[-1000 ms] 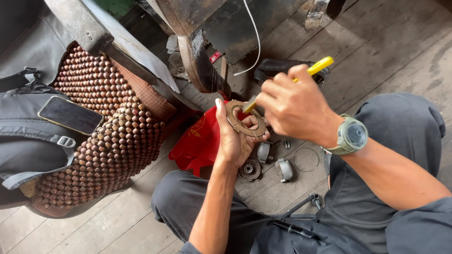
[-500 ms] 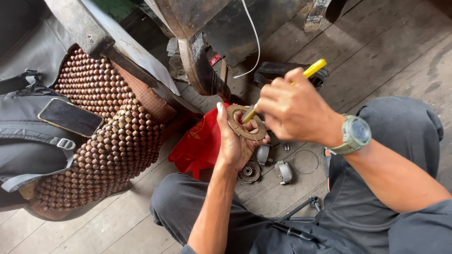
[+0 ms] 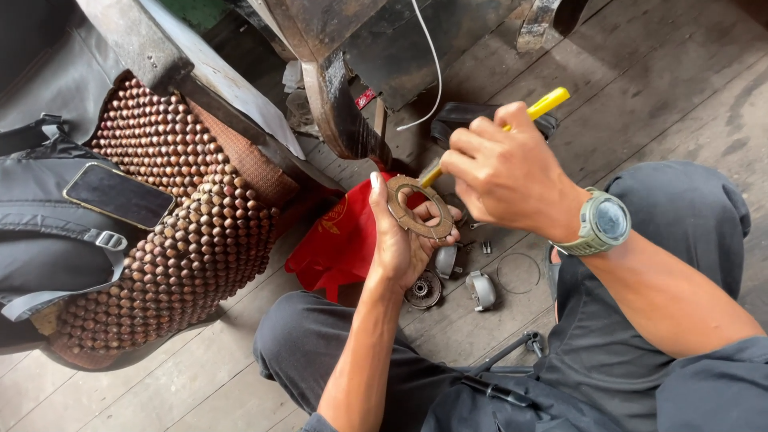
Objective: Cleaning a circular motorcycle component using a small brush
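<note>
My left hand (image 3: 400, 240) holds a flat brown ring-shaped disc (image 3: 402, 214) upright by its edge, thumb at the top left. My right hand (image 3: 504, 172), with a green watch on the wrist, grips a yellow-handled tool (image 3: 544, 104). The tool's tip rests against the upper right rim of the disc. Below the hands, small metal parts lie on the wooden floor: a toothed gear (image 3: 422, 290), two grey curved shoes (image 3: 482, 290) and a thin wire ring (image 3: 520, 274).
A red plastic bag (image 3: 336, 244) lies under the left hand. A wooden bead seat cover (image 3: 192, 232) spreads at left, with a phone (image 3: 120, 196) on a grey backpack (image 3: 40, 240). Dark metal machinery (image 3: 344, 96) stands ahead. My knees frame the parts.
My right hand has lifted slightly and moved the tool tip from inside the ring's hole to its upper right rim. The left hand and disc have stayed nearly still.
</note>
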